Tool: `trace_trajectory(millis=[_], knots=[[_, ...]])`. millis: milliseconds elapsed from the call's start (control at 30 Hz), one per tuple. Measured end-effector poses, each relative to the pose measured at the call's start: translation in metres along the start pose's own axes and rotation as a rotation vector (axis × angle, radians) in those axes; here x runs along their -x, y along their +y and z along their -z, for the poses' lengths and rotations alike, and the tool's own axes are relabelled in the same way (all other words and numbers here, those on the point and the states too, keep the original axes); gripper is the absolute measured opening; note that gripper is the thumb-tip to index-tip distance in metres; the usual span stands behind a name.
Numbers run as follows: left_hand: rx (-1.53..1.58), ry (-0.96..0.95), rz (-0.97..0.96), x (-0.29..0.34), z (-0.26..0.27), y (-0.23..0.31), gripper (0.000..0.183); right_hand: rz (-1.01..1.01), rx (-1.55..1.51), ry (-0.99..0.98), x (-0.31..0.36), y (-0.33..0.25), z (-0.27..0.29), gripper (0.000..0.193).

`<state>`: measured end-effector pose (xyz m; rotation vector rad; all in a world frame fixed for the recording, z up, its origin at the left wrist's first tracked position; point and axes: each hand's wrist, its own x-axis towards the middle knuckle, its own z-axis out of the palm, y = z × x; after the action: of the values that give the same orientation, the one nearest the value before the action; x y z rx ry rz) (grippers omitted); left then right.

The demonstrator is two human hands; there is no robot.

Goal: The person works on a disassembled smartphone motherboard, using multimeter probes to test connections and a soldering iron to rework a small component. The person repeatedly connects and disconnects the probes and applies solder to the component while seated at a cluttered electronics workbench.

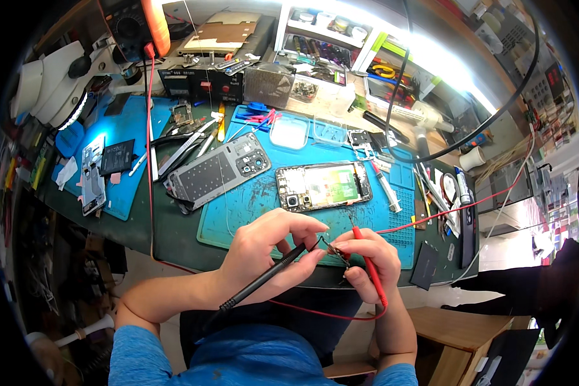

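Close to the bench's front edge, my left hand is closed around a black test probe, which slants up toward my right hand. My right hand grips a red test probe, its tip pointing away from me. A small dark part with thin metal bits sits between the fingers of both hands; its kind is too small to tell. Just beyond lies an opened smartphone, its inner boards showing, on the blue repair mat. A grey phone back housing rests left of it.
A multimeter hangs at the far left, its red lead crossing the bench. A syringe lies right of the phone. Clear plastic boxes, tweezers and a power supply are farther back. A microscope stands left.
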<state>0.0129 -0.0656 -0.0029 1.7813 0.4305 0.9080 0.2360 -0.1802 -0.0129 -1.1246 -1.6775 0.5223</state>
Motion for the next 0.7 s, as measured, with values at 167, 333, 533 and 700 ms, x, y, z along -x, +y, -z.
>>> trace_trajectory(millis=[167,333,533,700], knots=[[-0.069,0.013,-0.019,0.005,0.001,-0.004,0.026,0.041,0.019,0.032,0.001,0.005,0.0,0.035],[-0.138,0.045,-0.105,0.004,0.0,-0.007,0.026,0.056,0.026,0.046,0.002,0.006,-0.001,0.033],[-0.172,0.07,-0.189,0.004,-0.002,-0.011,0.029,0.053,0.033,0.043,0.002,0.006,-0.002,0.032],[-0.199,0.097,-0.232,0.004,-0.004,-0.012,0.03,0.046,0.013,0.037,0.001,0.004,-0.001,0.034]])
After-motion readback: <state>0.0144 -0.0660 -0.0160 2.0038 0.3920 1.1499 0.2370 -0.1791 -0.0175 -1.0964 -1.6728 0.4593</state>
